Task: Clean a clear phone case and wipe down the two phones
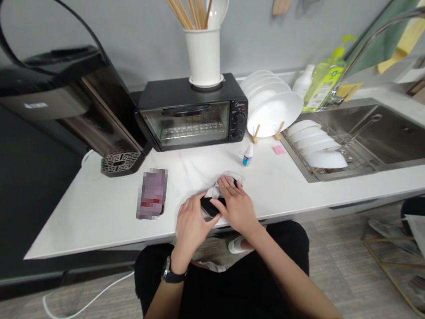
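Observation:
A flat black, phone-like object (pixel 208 206) lies at the counter's front edge. My left hand (pixel 193 223), with a watch on its wrist, grips its left side between thumb and fingers. Across the object, my right hand (pixel 237 205) presses down on a crumpled whitish cloth or tissue (pixel 214 191); the palm hides part of both. Something clear and plastic-looking (pixel 238 176) shows just beyond my right fingertips. Behind my hands stands a small white bottle with a blue label (pixel 248 156). To the left lies a blurred-out, purplish phone-shaped thing (pixel 152 194).
A toaster oven (pixel 191 120) carries a white utensil holder (pixel 203 56). On the left stands a tall black machine (pixel 90 97). Plates (pixel 275 110), a pink note (pixel 278 150), a soap bottle (pixel 323 85) and a sink with bowls (pixel 327 159) are to the right.

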Tool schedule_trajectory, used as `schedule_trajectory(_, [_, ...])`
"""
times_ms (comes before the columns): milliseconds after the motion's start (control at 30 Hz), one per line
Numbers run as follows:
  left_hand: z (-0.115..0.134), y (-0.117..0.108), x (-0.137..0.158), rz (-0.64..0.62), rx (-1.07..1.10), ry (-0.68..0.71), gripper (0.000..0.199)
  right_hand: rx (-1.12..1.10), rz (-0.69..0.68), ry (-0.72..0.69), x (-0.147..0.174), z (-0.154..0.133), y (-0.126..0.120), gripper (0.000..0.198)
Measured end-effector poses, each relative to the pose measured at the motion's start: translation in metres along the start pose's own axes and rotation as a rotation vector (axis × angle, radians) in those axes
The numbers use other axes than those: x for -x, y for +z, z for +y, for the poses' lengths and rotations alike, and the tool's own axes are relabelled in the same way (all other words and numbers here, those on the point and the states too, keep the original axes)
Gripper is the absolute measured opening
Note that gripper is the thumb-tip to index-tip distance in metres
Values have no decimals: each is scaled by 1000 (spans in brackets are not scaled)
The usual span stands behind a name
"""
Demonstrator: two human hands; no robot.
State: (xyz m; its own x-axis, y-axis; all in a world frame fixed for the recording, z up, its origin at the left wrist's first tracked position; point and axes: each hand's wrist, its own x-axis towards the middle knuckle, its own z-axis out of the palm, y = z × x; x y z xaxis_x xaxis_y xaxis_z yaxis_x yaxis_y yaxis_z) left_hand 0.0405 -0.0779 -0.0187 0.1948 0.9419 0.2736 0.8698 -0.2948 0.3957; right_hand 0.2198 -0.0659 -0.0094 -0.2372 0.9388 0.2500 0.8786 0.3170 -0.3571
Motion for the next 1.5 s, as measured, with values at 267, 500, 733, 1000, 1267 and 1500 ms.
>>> schedule_trajectory(267, [-1,1,2,-27,-4,-38,51,-134,1,-203,58,-32,1,77])
schedule_trajectory(500, [2,-3,-1,-34,19,-14,61,-41,-5,-53,37,17,-13,65])
schedule_trajectory(733, [4,-4,1,-5,39,-20,55,-35,-7,-39,-1,5,-2,72])
schedule_trajectory(1000, [-1,1,1,-47,35,-60,50,-151,-38,-225,59,-27,2,80])
schedule_trajectory(1267, [7,-5,3,14,71,-25,63,-7,57,-55,35,29,-6,68])
schedule_trajectory(1500, [1,-2,4,-18,17,-41,58,-14,44,-62,7,2,7,75])
